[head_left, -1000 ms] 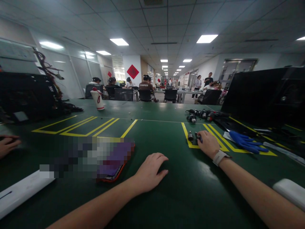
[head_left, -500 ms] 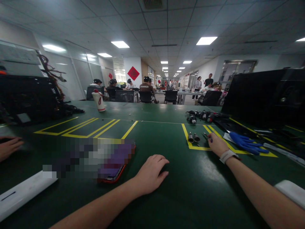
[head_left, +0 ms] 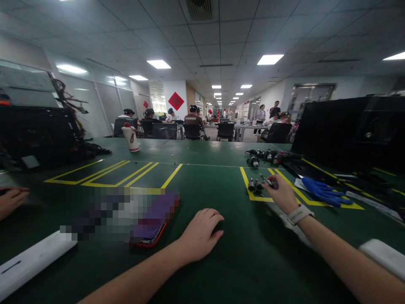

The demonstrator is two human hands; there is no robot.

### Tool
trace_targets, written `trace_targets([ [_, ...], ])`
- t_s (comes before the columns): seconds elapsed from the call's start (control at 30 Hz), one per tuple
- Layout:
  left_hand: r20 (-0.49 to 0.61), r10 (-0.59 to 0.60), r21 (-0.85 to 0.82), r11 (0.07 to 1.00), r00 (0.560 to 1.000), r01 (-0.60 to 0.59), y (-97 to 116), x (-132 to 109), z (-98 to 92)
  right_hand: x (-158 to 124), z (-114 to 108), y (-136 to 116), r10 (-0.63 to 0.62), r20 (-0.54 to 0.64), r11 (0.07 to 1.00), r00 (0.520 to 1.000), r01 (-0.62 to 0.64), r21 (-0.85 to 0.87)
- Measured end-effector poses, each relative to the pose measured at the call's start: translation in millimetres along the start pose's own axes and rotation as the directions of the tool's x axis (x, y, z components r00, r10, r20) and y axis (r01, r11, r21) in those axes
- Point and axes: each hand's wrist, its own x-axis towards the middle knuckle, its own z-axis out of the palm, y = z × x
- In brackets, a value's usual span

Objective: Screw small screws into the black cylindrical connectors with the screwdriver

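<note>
My left hand (head_left: 200, 234) rests palm down on the green table (head_left: 221, 261), fingers loosely curled, holding nothing. My right hand (head_left: 280, 193), with a white watch on the wrist, is raised a little above the table and pinches a small dark part with a metal tip (head_left: 269, 182). Just left of it, two small metal cylinders (head_left: 255, 185) stand side by side on the yellow tape line (head_left: 246, 180).
A blurred-out phone in a red case (head_left: 148, 236) lies left of my left hand. Blue gloves (head_left: 322, 192), a pile of dark parts (head_left: 265, 157) and black monitors (head_left: 348, 131) are at right. Another person's hand (head_left: 11, 200) rests at far left. A white cup (head_left: 130, 138) stands far back.
My right hand drew away from the two cylinders toward the right, then rose off the table with a small part in its fingers. My left hand stayed put.
</note>
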Motion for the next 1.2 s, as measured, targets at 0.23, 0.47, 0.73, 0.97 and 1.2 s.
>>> trace_targets([
  [0.23,-0.061,0.008,-0.010,1.000,0.998,-0.009,0,-1,3.6,-81,36,-91,-0.239,0.247,0.913,0.939,0.130,0.386],
  [0.47,-0.119,-0.040,-0.031,0.999,0.992,0.036,5,-3,3.8,-119,56,-106,-0.212,0.297,0.875,0.931,0.045,0.483],
  [0.73,-0.194,-0.072,-0.202,0.979,0.978,0.032,2,-2,13.4,-121,66,-109,-0.237,0.299,0.813,0.924,0.020,0.581],
  [0.97,-0.205,-0.087,-0.202,0.978,0.975,0.045,-3,-4,11.8,-114,59,-103,-0.296,0.350,0.767,0.889,0.003,0.641],
  [1.2,-0.246,-0.088,-0.243,0.970,0.965,0.026,-5,-2,8.6,-112,58,-102,-0.291,0.360,0.716,0.886,-0.048,0.697],
])
